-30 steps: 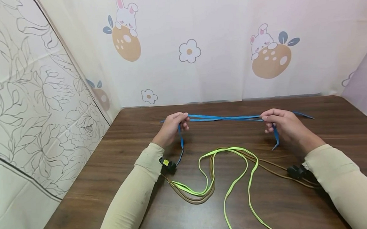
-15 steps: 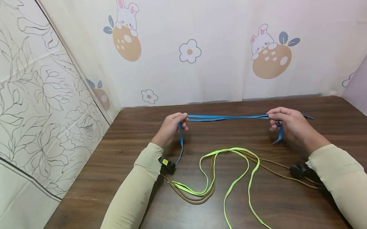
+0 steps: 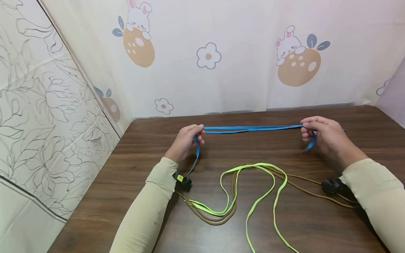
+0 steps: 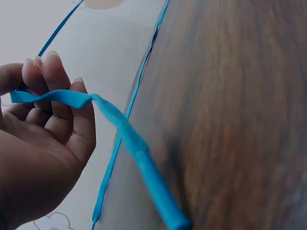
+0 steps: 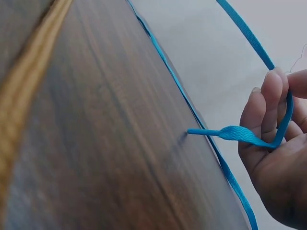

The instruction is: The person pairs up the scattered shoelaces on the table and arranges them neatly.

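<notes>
A blue flat lace (image 3: pixel 229 127) is stretched level near the table's back edge, pinched at one side by my left hand (image 3: pixel 186 142) and at the other by my right hand (image 3: pixel 326 137). Its loose ends hang below both hands; in the left wrist view one end (image 4: pixel 153 177) dangles past the fingers, and in the right wrist view the tipped end (image 5: pixel 235 133) sticks out from the palm. A second blue lace (image 5: pixel 168 67) lies along the back of the table, close behind the held one.
Bright green laces (image 3: pixel 275 206) lie curved across the middle of the brown table (image 3: pixel 101 204), overlapping brown laces (image 3: pixel 216 222) that run toward both wrists. A printed curtain (image 3: pixel 241 80) stands behind the table's back edge.
My right hand has moved right and slightly back, drawing the held lace straighter and more in line with the one lying down. My left hand has shifted slightly left.
</notes>
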Demonstrator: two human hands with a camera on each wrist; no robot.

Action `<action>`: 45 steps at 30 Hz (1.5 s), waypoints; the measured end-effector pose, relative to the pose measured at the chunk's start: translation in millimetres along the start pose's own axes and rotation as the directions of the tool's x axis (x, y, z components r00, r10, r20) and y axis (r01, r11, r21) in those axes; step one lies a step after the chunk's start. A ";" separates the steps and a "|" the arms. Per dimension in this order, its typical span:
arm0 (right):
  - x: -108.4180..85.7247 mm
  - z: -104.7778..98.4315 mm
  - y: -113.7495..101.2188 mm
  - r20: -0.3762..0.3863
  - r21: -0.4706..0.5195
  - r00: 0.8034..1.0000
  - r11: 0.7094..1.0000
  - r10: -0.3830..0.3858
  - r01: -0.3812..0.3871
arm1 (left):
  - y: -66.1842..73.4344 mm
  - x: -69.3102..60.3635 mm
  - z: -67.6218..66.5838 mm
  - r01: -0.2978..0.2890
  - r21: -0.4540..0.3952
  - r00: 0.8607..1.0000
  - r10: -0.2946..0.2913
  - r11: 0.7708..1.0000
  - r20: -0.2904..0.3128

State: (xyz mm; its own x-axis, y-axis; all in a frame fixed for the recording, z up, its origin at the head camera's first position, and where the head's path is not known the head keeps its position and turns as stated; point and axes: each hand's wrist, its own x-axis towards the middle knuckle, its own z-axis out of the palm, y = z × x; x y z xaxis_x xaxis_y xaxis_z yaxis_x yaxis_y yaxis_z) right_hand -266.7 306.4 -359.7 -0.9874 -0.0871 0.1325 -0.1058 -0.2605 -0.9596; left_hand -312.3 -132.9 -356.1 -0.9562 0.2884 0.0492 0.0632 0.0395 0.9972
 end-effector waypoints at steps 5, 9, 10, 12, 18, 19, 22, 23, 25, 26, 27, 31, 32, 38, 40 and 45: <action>0.1 -2.6 0.1 0.011 0.081 1.000 0.997 -0.005 0.004 | 0.9 -0.4 -3.7 0.008 0.003 1.000 -0.007 1.000 -0.025; -1.2 -4.9 -1.0 -0.035 0.066 0.999 0.998 0.002 0.000 | 1.2 -0.5 -6.2 0.011 0.013 0.999 -0.011 1.000 -0.048; -1.4 -5.5 -1.4 -0.054 0.057 0.999 0.998 0.005 -0.002 | 1.4 -0.5 -6.6 0.010 0.007 0.999 -0.010 1.000 -0.053; -2.0 -7.0 -1.9 -0.088 0.048 0.996 0.999 0.013 -0.008 | 1.3 -0.4 -7.3 0.014 -0.004 0.998 -0.015 1.000 -0.067; -3.3 -10.7 -3.0 -0.169 0.069 0.985 0.998 0.025 -0.013 | -0.5 0.0 -9.2 0.048 -0.031 0.995 -0.050 0.998 -0.087; -3.3 -11.2 -3.2 -0.183 0.067 0.983 0.998 0.025 -0.013 | -1.0 0.2 -9.7 0.050 -0.032 0.995 -0.053 0.998 -0.088; -3.0 -14.0 -3.0 -0.213 0.080 0.977 0.997 0.027 -0.010 | -2.5 1.4 -10.9 0.048 -0.046 0.994 -0.052 0.998 -0.095; -2.9 -14.8 -3.0 -0.220 0.082 0.975 0.997 0.026 -0.008 | -2.7 1.8 -11.3 0.045 -0.051 0.994 -0.050 0.998 -0.099; -2.8 -16.3 -3.1 -0.231 0.080 0.973 0.997 0.028 -0.009 | -3.1 2.6 -12.1 0.043 -0.059 0.993 -0.049 0.997 -0.107; -2.7 -16.8 -3.2 -0.235 0.078 0.971 0.997 0.031 -0.013 | -3.2 2.9 -12.4 0.042 -0.064 0.992 -0.049 0.997 -0.112; -2.6 -17.1 -3.6 -0.238 0.072 0.971 0.997 0.034 -0.017 | -3.2 3.1 -12.9 0.041 -0.066 0.992 -0.048 0.997 -0.116; -2.0 -16.8 -4.6 -0.247 0.072 0.968 0.997 0.045 -0.028 | -2.8 3.5 -15.0 0.039 -0.098 0.990 -0.052 0.994 -0.133; -2.0 -17.0 -4.7 -0.251 0.076 0.967 0.997 0.047 -0.029 | -2.9 3.4 -15.1 0.039 -0.105 0.989 -0.054 0.994 -0.135; -1.0 -17.2 -3.2 -0.248 0.097 0.967 0.994 0.065 -0.042 | -3.6 2.3 -17.2 0.053 -0.127 0.982 -0.075 0.990 -0.175; -1.2 -17.6 -2.8 -0.245 0.104 0.967 0.993 0.072 -0.047 | -3.5 2.4 -17.3 0.055 -0.121 0.981 -0.076 0.991 -0.181; -2.0 -19.0 -3.1 -0.244 0.112 0.966 0.992 0.086 -0.060 | -3.6 3.2 -17.8 0.052 -0.114 0.979 -0.073 0.992 -0.189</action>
State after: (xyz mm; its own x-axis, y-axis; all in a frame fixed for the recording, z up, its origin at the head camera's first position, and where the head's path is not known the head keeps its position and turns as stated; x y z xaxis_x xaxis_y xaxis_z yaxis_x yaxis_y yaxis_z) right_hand -266.6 325.6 -361.7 -0.9917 0.1278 -0.0152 -0.0323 -0.3612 -0.9319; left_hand -320.7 -149.2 -358.6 -0.9950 0.0985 -0.0142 -0.0197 -0.0552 0.9983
